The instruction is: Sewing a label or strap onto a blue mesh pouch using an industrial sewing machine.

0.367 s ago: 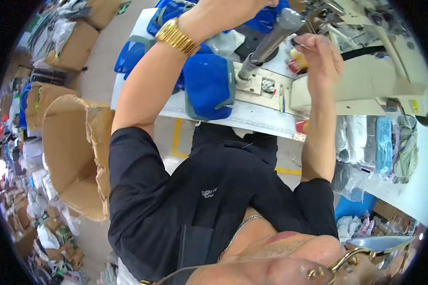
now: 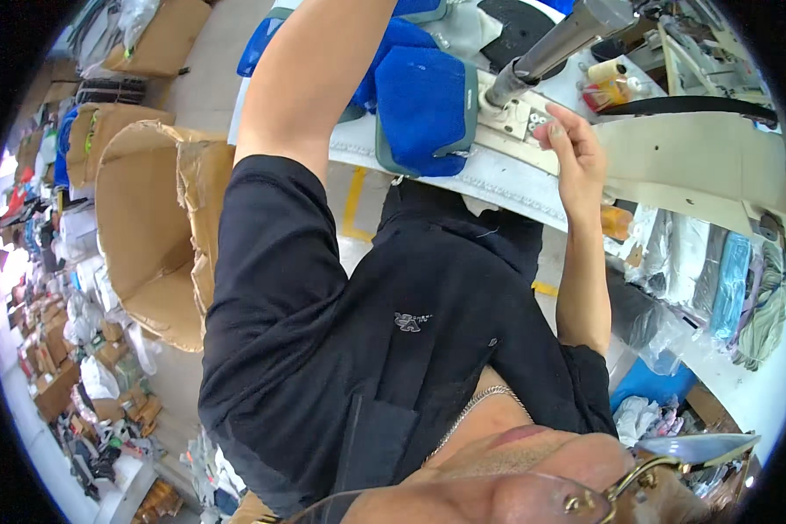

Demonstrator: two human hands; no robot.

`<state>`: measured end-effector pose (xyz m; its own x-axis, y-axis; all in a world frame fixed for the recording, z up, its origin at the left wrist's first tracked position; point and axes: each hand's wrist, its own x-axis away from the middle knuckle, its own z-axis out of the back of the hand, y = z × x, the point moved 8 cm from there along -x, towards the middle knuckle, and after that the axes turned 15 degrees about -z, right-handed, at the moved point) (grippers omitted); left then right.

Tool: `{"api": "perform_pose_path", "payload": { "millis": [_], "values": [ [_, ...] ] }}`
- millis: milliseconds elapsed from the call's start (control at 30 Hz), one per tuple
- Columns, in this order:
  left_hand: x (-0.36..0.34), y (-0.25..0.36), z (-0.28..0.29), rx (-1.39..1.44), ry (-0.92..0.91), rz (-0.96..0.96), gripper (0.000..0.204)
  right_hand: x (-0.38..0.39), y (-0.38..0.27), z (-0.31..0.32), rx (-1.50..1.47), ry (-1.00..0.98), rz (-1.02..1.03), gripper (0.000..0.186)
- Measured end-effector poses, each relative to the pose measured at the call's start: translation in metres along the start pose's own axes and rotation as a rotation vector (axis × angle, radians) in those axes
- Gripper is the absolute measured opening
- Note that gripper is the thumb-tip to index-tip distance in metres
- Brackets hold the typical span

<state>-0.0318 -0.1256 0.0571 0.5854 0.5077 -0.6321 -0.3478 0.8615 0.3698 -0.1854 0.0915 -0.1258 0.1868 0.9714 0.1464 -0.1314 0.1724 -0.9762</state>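
My left forearm reaches up past the top edge, its hand out of view. My right hand hovers at the pale machine plate beside small metal bobbins or parts, its fingers loosely curled and apart, with nothing visible in them. A grey metal post rises from the plate. Blue padded mesh pieces with grey edging lie on the white table left of the post, with a black round pad behind it.
A large open cardboard box stands left of me, among piled boxes and bags. The cream machine body is at the right, with thread cones behind and bagged materials below.
My left arm has moved up, taking the hand out of view. My right hand has come down toward the plate; the small dark thing at its fingertips no longer shows. The view has shifted.
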Motion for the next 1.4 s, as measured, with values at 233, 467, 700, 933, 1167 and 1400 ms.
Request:
{"api": "perform_pose_path", "payload": {
  "millis": [233, 467, 700, 933, 1167, 1400],
  "values": [
    [0.182, -0.059, -0.026, 0.018, 0.054, 0.244, 0.032, 0.038, 0.13, -0.002, 0.018, -0.126, -0.349, 0.026],
    [0.403, -0.049, -0.07, 0.331, 0.354, 0.777, 0.023, 0.041, 0.179, 0.0, 0.044, -0.115, -0.427, 0.025],
    [0.419, -0.031, -0.079, 0.168, 0.336, 0.839, 0.027, 0.037, 0.173, -0.031, 0.138, -0.221, -0.387, 0.025],
    [0.39, -0.026, -0.094, -0.014, 0.122, 0.965, 0.061, 0.052, 0.193, -0.028, 0.162, -0.227, -0.394, 0.025],
    [0.348, 0.01, -0.083, 0.144, 0.456, 0.562, 0.013, 0.053, 0.178, -0.037, 0.194, -0.245, -0.332, 0.025],
    [0.311, 0.109, -0.079, 0.381, 0.379, 0.263, 0.012, 0.041, 0.153, -0.026, -0.086, -0.113, -0.423, 0.052]
  ]
}}
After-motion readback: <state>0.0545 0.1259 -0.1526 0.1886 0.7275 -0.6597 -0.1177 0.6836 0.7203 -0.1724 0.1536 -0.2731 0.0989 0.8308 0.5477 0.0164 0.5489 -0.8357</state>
